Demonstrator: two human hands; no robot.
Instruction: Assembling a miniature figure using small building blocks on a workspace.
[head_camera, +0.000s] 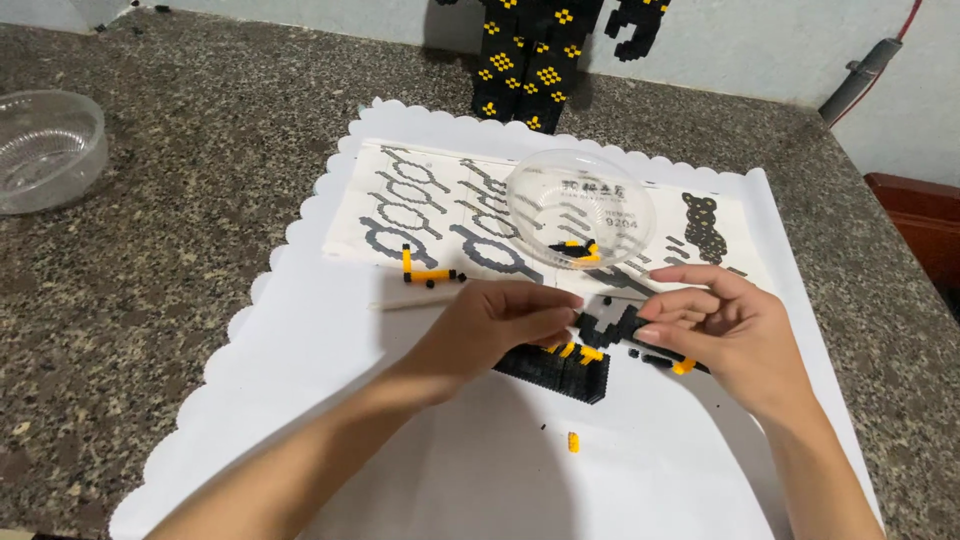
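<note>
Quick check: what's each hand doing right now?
Left hand: pinched shut on the black brick piece.
Right hand: fingers closed on the same piece's other end.

My speckled stone bench (200, 180) carries a white scalloped paper mat (330, 400), an empty clear plastic bowl (45, 150) and a black-and-yellow brick figure (525, 70).

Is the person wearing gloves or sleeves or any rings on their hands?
No. The left hand and right hand are both bare, with no gloves, rings, watch or bracelets showing. Both forearms are uncovered too, right down to the picture's edge. The fingernails look short and plain.
</note>
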